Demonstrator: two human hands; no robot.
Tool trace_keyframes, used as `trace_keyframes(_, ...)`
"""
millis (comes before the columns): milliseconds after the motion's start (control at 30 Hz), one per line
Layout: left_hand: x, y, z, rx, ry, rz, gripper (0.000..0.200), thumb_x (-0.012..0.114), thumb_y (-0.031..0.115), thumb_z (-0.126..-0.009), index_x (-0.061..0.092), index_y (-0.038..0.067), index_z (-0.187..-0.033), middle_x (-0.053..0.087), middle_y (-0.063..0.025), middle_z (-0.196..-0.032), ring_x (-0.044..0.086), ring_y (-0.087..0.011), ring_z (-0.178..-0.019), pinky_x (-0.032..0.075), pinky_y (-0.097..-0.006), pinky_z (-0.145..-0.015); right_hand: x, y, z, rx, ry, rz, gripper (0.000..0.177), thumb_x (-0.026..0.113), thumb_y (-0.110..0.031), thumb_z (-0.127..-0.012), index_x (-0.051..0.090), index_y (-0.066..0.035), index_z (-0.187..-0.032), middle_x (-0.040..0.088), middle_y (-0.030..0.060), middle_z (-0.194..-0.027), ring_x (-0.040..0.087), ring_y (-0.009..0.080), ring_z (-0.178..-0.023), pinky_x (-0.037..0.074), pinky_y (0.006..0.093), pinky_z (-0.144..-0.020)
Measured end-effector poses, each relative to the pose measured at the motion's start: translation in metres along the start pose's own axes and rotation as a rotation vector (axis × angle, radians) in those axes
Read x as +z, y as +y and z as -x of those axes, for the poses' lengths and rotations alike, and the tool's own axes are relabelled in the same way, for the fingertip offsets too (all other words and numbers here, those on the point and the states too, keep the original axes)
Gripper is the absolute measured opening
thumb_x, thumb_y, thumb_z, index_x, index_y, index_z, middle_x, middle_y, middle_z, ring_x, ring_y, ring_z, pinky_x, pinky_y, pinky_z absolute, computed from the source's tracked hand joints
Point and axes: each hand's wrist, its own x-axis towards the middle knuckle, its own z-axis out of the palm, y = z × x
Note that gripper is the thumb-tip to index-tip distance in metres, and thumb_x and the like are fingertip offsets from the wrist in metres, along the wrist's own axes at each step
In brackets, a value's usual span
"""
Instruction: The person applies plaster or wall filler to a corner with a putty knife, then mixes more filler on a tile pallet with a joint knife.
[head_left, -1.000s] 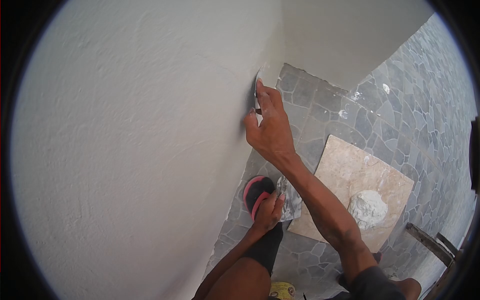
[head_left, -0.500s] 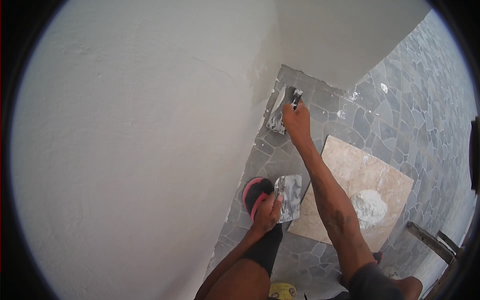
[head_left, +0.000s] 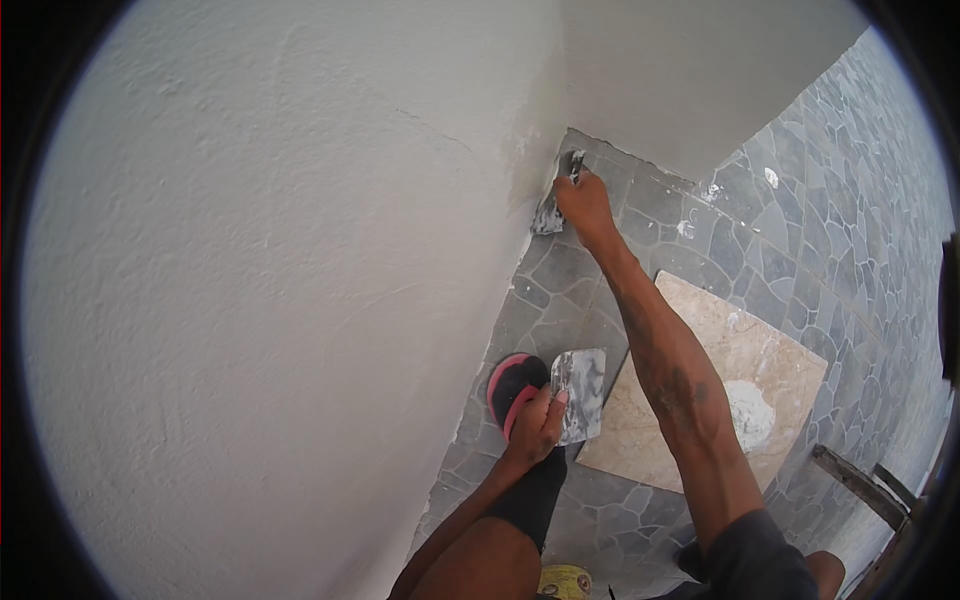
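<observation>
Putty knife worked at the foot of the wall

A beige tile [head_left: 700,345] lay flat on the stone floor [head_left: 800,200] and carried a heap of white plaster [head_left: 752,415], partly hidden behind the right forearm. The right hand [head_left: 585,205] was closed around the handle of a putty knife [head_left: 548,215] and reached out to the floor's edge at the base of the white wall [head_left: 300,250], close to the inner corner. The blade stuck out to the left of the hand, its edge against the wall, and it looked grey with whitish smears. Nearer the body, the left hand [head_left: 538,425] gripped a second scraper [head_left: 582,385] by its lower part. Its broad blade was mottled grey and white, between a black-and-red sandal [head_left: 512,385] and the tile's left edge.
</observation>
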Motion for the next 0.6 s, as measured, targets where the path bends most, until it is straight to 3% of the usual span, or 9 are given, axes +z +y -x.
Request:
trace_keyframes(67,0.0,-0.003,0.0,0.011,0.001,-0.003,0.022,0.048,0.022,-0.103,0.054,0.001,-0.1,0.052,-0.0116,-0.065,0.053,-0.0219,-0.056,0.042,-0.036,-0.056,0.0,-0.004,0.001,-0.012,-0.019,-0.038,0.034,0.055,-0.017,-0.087,0.06,0.01,-0.105,0.062,0.0133,-0.075,0.059,0.0168,-0.07,0.046,0.0349,-0.063)
trace_keyframes(167,0.001,-0.008,0.0,0.017,0.002,0.009,0.022,0.048,0.022,-0.103,0.054,0.001,-0.099,0.052,-0.0117,-0.065,0.053,-0.0222,-0.056,0.042,-0.0357,-0.056,-0.015,-0.041,0.021,-0.026,-0.075,-0.057,0.04,0.055,-0.019,-0.085,0.06,0.011,-0.111,0.067,0.0291,-0.092,0.068,0.0389,-0.089,0.05,0.0421,-0.079)
trace_keyframes(467,-0.002,0.002,0.001,-0.025,-0.028,-0.017,0.025,0.047,0.023,-0.103,0.056,0.001,-0.11,0.055,-0.0129,-0.069,0.056,-0.0231,-0.061,0.045,-0.0359,-0.061,-0.012,-0.061,0.056,-0.298,0.022,-0.048,0.047,0.053,-0.013,-0.089,0.05,0.008,-0.131,0.059,0.0294,-0.118,0.061,0.0383,-0.107,0.049,0.0402,-0.09)
trace_keyframes(600,-0.002,0.002,0.0,-0.043,-0.037,-0.01,0.025,0.046,0.022,-0.103,0.056,0.001,-0.113,0.055,-0.0128,-0.07,0.056,-0.023,-0.061,0.045,-0.0357,-0.061,-0.016,-0.082,0.077,-0.352,0.02,-0.107,0.042,0.053,-0.012,-0.09,0.051,0.008,-0.127,0.061,0.0243,-0.109,0.063,0.0303,-0.099,0.051,0.0361,-0.082)
